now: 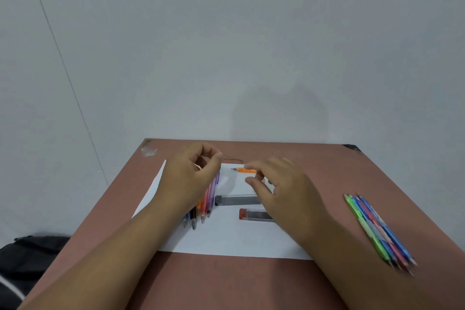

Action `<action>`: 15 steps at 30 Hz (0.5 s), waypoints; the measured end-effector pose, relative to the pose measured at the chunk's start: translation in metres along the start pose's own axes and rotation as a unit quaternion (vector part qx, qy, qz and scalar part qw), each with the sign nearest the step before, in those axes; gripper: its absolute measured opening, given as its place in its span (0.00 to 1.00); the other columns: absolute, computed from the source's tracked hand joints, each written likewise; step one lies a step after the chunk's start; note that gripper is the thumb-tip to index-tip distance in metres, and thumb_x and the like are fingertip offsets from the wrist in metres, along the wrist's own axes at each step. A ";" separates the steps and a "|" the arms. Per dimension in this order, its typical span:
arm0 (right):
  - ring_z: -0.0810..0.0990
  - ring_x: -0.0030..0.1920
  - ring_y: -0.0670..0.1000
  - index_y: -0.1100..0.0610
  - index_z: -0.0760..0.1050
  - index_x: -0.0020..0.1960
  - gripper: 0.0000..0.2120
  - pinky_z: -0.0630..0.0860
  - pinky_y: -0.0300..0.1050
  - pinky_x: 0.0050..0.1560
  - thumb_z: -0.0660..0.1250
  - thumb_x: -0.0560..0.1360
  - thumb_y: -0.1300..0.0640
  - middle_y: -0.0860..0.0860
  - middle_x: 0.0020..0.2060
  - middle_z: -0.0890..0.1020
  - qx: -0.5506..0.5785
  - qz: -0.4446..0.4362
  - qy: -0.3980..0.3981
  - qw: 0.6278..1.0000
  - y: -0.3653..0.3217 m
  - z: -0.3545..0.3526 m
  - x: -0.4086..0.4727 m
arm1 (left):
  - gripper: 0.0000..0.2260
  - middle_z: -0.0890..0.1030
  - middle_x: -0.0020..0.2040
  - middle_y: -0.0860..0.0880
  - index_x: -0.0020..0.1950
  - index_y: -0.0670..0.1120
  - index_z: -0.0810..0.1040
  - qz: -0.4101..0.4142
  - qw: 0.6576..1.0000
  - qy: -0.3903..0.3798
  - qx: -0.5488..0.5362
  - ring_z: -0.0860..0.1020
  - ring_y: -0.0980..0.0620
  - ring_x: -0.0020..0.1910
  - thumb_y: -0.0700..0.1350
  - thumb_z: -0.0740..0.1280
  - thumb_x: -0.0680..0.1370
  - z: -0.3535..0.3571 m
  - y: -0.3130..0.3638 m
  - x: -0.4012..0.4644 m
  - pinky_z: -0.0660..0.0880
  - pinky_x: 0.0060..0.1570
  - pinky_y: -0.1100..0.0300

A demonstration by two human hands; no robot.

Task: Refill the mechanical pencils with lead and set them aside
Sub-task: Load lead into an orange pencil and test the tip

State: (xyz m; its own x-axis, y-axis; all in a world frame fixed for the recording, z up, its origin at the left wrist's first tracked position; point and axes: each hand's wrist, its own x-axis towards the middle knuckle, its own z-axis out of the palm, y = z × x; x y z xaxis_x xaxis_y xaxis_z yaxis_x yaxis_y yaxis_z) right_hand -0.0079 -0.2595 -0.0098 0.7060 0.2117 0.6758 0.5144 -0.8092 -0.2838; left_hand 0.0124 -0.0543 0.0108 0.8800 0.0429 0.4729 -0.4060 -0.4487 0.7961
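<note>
My right hand (284,191) holds an orange mechanical pencil (245,170) low over the far end of the white paper (226,241), its tip pointing left. My left hand (191,176) hovers to the left of that tip, thumb and forefinger pinched together; I cannot tell whether anything thin is between them. Under the left hand, a row of several coloured pencils (206,199) lies on the paper. Two clear lead cases lie in the middle, one with a black cap (236,200) and one with a red cap (254,214).
Several pencils (377,229), green, blue and pink, lie side by side on the brown table (226,282) to the right of the paper. A black bag (30,254) sits off the table's left edge. A grey wall stands behind the table.
</note>
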 end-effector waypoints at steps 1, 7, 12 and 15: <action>0.73 0.44 0.43 0.46 0.81 0.59 0.10 0.72 0.39 0.50 0.71 0.78 0.52 0.39 0.43 0.79 0.008 0.006 0.016 1.000 0.000 -0.001 0.000 | 0.08 0.79 0.39 0.62 0.41 0.56 0.79 0.042 0.999 0.000 0.026 0.77 0.60 0.36 0.46 0.70 0.79 0.000 0.001 -0.001 0.71 0.35 0.71; 0.75 0.42 0.41 0.49 0.83 0.55 0.07 0.73 0.38 0.44 0.71 0.78 0.53 0.42 0.45 0.81 0.034 -0.014 0.066 0.997 0.001 0.001 0.000 | 0.03 0.80 0.43 0.60 0.42 0.59 0.77 0.198 0.976 -0.028 0.083 0.78 0.54 0.38 0.55 0.66 0.75 0.009 0.013 -0.011 0.74 0.35 0.60; 0.78 0.42 0.45 0.51 0.84 0.50 0.03 0.71 0.34 0.45 0.72 0.78 0.57 0.44 0.44 0.82 0.038 -0.019 0.088 0.995 0.005 0.001 0.001 | 0.04 0.80 0.44 0.62 0.43 0.58 0.78 0.207 0.975 -0.035 0.068 0.79 0.54 0.40 0.55 0.67 0.76 0.011 0.015 -0.012 0.74 0.37 0.61; 0.80 0.43 0.45 0.50 0.84 0.49 0.03 0.78 0.42 0.44 0.73 0.78 0.58 0.43 0.45 0.82 0.055 0.028 0.107 0.992 0.010 0.000 0.002 | 0.03 0.80 0.46 0.62 0.45 0.58 0.79 0.134 0.989 -0.051 0.031 0.79 0.57 0.46 0.54 0.71 0.77 0.010 0.021 -0.009 0.74 0.41 0.65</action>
State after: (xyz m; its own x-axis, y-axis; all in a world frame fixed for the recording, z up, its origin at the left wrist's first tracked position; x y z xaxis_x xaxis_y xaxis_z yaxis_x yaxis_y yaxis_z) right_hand -0.0010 -0.2675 -0.0111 0.6218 0.0372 0.7823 0.5352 -0.7495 -0.3897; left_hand -0.0016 -0.0733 0.0194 0.7650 -0.1741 0.6201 -0.6143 -0.4863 0.6214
